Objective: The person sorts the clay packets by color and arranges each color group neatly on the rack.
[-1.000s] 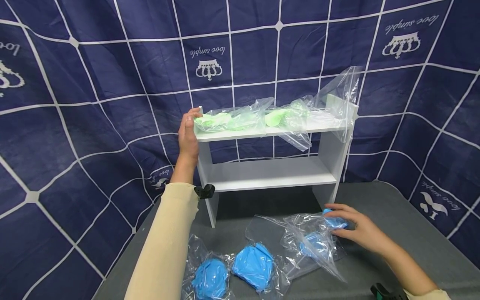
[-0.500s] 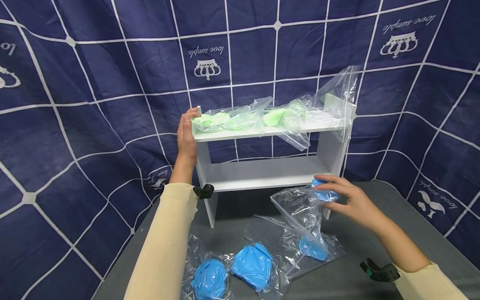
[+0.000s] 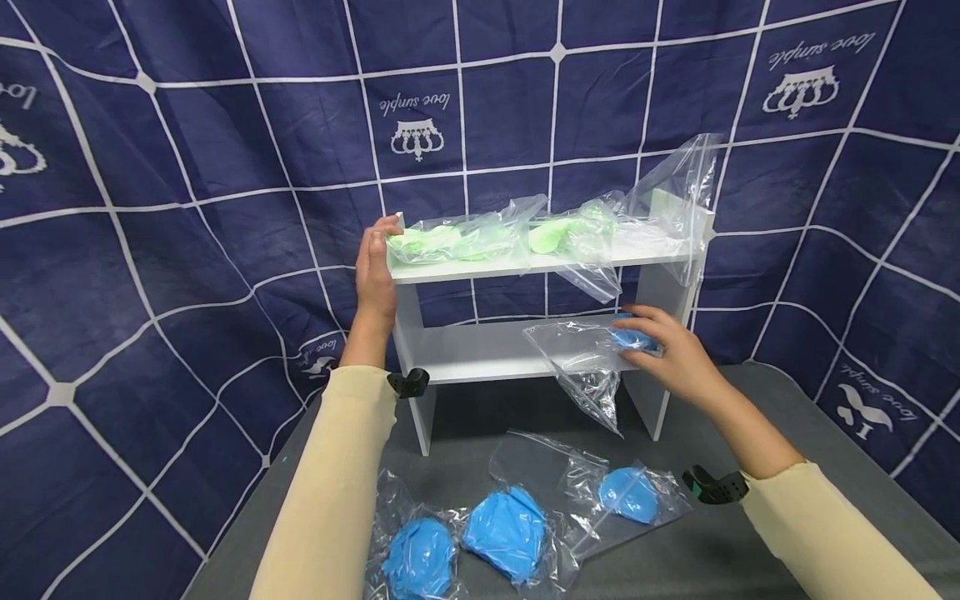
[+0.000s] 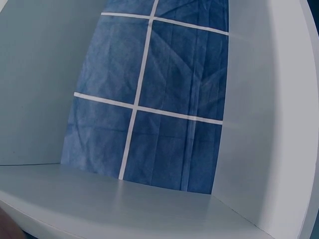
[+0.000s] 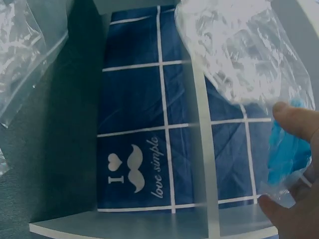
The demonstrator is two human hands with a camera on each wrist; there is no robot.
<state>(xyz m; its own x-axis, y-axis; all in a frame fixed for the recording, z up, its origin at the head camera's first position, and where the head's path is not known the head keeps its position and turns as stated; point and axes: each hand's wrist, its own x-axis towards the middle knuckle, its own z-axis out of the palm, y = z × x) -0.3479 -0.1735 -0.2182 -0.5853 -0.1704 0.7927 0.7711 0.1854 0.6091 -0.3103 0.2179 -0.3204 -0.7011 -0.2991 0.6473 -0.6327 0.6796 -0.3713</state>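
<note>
And here's the left arm (image 3: 322, 483) in its cream fabric sleeve, stretched forward, bare left hand (image 3: 377, 271) up high, fingertips bent inward; the cream-sleeved right arm (image 3: 832, 533) angles in, bare right hand (image 3: 671, 350) lower, pinching, thumb beneath curled fingers!

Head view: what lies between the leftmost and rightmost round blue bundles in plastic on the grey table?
Another crumpled blue bundle and clear plastic film, shown in the head view.

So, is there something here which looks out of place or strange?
Yes: a bag droops over the front edge of the top shelf, which looks untidy, and the lettering on the cloth is upside down.
</note>
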